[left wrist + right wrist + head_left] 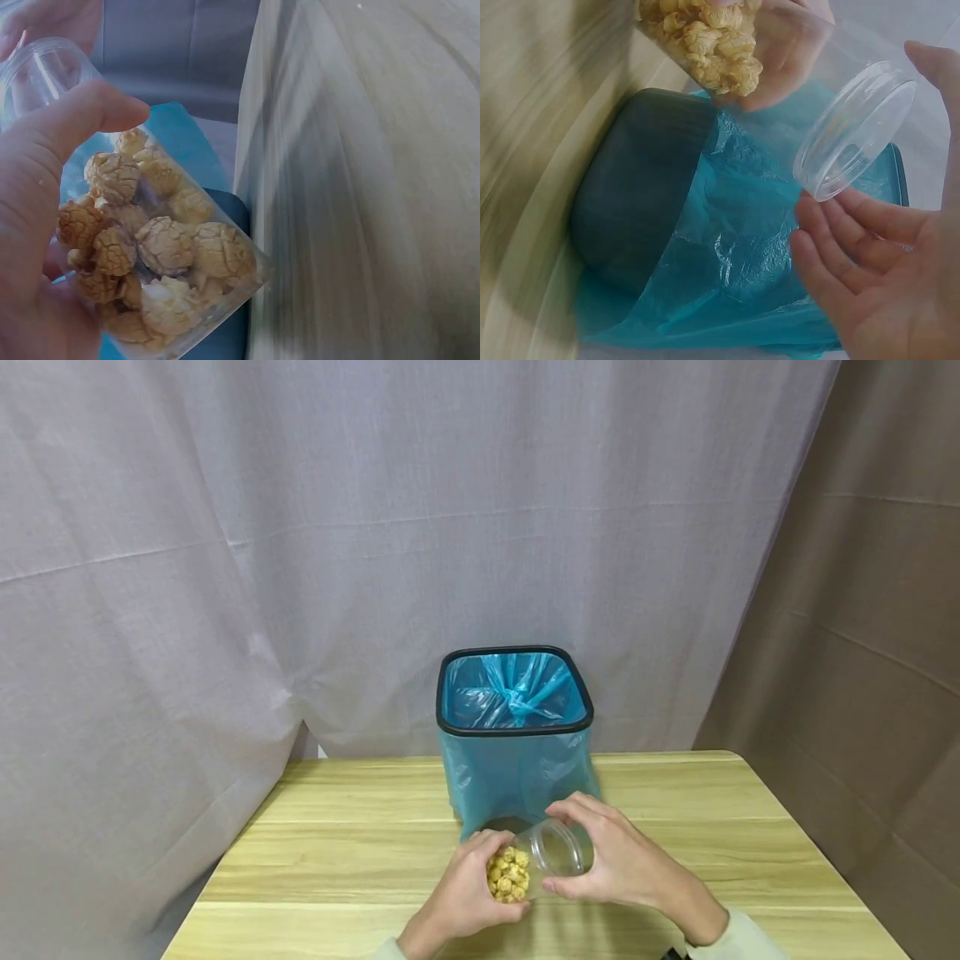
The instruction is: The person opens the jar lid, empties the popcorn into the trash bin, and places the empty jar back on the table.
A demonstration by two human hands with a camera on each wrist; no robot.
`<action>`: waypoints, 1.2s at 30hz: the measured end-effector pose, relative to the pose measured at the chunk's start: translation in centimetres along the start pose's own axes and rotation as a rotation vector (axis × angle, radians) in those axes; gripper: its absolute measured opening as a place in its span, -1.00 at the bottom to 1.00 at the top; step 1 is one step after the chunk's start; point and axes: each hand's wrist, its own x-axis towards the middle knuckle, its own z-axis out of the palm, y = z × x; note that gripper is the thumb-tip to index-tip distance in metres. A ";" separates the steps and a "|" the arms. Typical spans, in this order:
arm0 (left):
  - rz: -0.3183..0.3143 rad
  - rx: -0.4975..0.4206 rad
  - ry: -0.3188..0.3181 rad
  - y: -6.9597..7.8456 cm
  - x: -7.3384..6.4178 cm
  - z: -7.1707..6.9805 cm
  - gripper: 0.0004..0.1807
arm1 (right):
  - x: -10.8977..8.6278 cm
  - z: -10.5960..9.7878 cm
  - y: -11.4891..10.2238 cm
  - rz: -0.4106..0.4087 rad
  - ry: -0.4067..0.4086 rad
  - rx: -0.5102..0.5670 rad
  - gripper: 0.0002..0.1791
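A clear plastic jar (538,850) lies tilted on its side in the air above the table, its rimmed end toward the right. Caramel-coloured popcorn (165,244) is gathered at its base end. My left hand (467,887) grips that base end, thumb and fingers round the wall. Around the rimmed end (855,131) my right hand (622,860) is spread, with a gap at the thumb. In the right wrist view its fingertips lie at or very near the rim; contact is hard to tell. Whether a clear lid covers this end cannot be told.
Just behind the hands, a dark bin (641,187) stands on the wooden table (337,835). Its blue liner bag (517,777) hangs over the outside, under a black rim (516,732). Grey curtains (375,527) hang behind the table, and a brownish one (862,693) is at the right.
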 end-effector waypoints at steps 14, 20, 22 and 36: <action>0.102 0.205 0.137 0.2 -0.7 -0.4 -0.16 | 0.0 0.3 0.1 0.061 -0.039 0.024 -0.41; 0.079 0.161 0.093 0.0 -0.8 -0.6 -0.19 | 0.0 0.6 0.2 0.033 -0.041 0.042 -0.43; 0.076 0.146 0.083 -0.1 -0.8 -0.7 -0.20 | 0.0 0.7 0.2 0.025 -0.042 0.043 -0.44; 0.077 0.123 0.017 -0.5 -0.6 -1.3 -0.23 | 0.0 1.0 0.2 -0.072 -0.035 0.046 -0.44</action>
